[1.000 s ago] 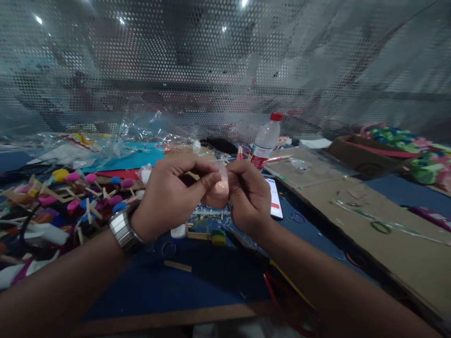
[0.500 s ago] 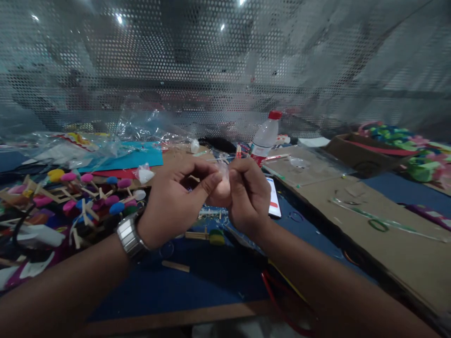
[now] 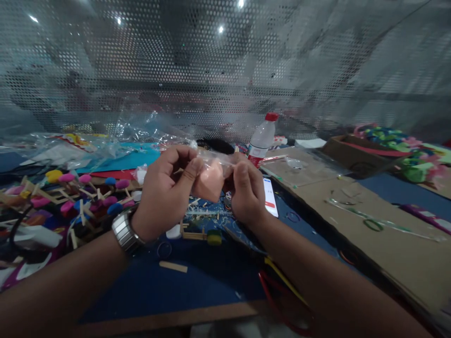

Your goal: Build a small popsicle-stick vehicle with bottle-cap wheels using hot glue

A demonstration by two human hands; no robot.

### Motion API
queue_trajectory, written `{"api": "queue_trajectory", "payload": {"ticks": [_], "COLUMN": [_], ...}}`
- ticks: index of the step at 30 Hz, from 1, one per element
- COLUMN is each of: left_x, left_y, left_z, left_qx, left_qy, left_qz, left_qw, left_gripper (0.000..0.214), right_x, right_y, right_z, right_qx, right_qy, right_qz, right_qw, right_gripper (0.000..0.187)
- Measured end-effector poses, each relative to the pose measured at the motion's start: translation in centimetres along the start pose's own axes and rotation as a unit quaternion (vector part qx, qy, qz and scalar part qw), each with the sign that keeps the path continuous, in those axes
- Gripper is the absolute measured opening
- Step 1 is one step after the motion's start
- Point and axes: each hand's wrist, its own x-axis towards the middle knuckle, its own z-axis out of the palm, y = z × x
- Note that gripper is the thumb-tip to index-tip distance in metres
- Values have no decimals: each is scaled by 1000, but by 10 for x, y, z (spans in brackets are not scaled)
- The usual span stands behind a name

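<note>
A small clear plastic bag (image 3: 210, 180) with something pale orange inside is stretched between both hands over a blue table mat (image 3: 197, 277). My left hand (image 3: 165, 192), with a metal watch on its wrist, pinches the bag's left top corner. My right hand (image 3: 246, 190) pinches the right top corner. Both sets of fingers are closed on the plastic. Below the hands lie a small wooden-stick piece with a green foam bit (image 3: 207, 234) and a loose wooden stick (image 3: 172, 266).
A heap of stick-and-foam pieces in many colours (image 3: 70, 197) covers the left. A water bottle with a red cap (image 3: 260, 140) and a phone (image 3: 269, 197) sit behind my right hand. Cardboard sheets (image 3: 369, 220) lie right; a perforated metal screen (image 3: 225, 70) closes the back.
The hands have drawn slightly apart and risen, pulling the bag's top taut so the orange contents hang in view between them. The view has shifted a little.
</note>
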Motion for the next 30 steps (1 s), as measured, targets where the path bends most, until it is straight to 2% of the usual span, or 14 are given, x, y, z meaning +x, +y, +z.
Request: {"api": "queue_trajectory", "payload": {"ticks": [2, 5, 9, 11, 13, 16, 19, 23, 26, 30], "left_x": [-1, -3, -3, -3, -4, -9, -12, -10, -7, -5], "left_y": [-1, -2, -2, -1, 0, 1, 3, 5, 3, -4], "left_z": [0, 0, -1, -1, 0, 4, 5, 2, -1, -3], "left_qx": [-7, 3, 68, 72, 77, 96, 108, 112, 124, 151], "left_qy": [1, -11, -84, -124, -136, -128, -132, -122, -77, -22], "left_qz": [4, 21, 70, 85, 105, 133, 134, 146, 150, 150], "left_qw": [1000, 1000, 992, 986, 982, 978, 976, 975, 978, 977], "left_gripper": [16, 14, 18, 19, 18, 18, 23, 24, 21, 28], "right_x": [0, 1, 2, 2, 0, -4, -6, -3, 0, 0], "right_y": [0, -2, -2, -2, -4, -9, -15, -16, -13, -7], "right_z": [-3, -8, -13, -13, -11, -5, -1, -4, -10, -12], "right_qx": [-60, -154, -215, -232, -243, -247, -242, -242, -266, -289], "right_qy": [-32, -30, 2, -2, -9, -10, -20, -31, -18, -29], "right_qz": [-25, -62, -91, -101, -116, -128, -125, -133, -149, -168], "right_qw": [997, 986, 972, 967, 963, 961, 962, 961, 952, 942], "right_gripper": [42, 38, 40, 40, 38, 33, 32, 34, 32, 30]}}
